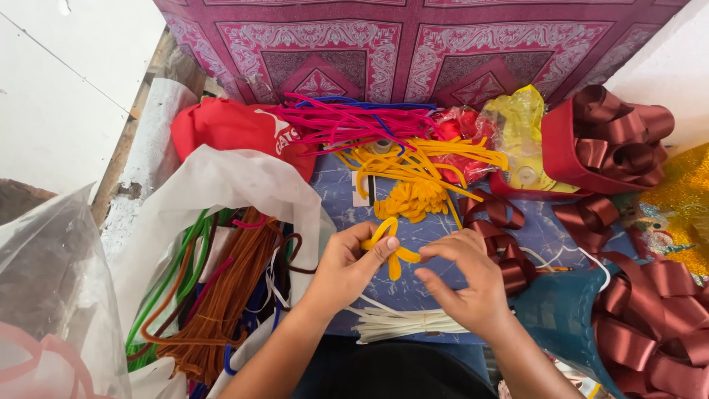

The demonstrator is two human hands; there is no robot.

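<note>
My left hand (347,264) pinches a small yellow pipe-cleaner shape (390,247), looped like petals, just above a blue marbled board (340,193). My right hand (469,281) is close beside it on the right, thumb and forefinger touching the same yellow piece at its right end. Right behind lies a pile of finished yellow loops (413,199) and long yellow pipe cleaners (432,159). A bundle of white strips (406,323) lies under my wrists.
Pink and blue pipe cleaners (347,118) lie at the back by a red cloth bag (229,127). Green and brown pipe cleaners (214,295) fill a white plastic bag at left. Maroon ribbon bows (650,325) crowd the right, some in a red box (569,151). A patterned pink cloth (413,44) hangs behind.
</note>
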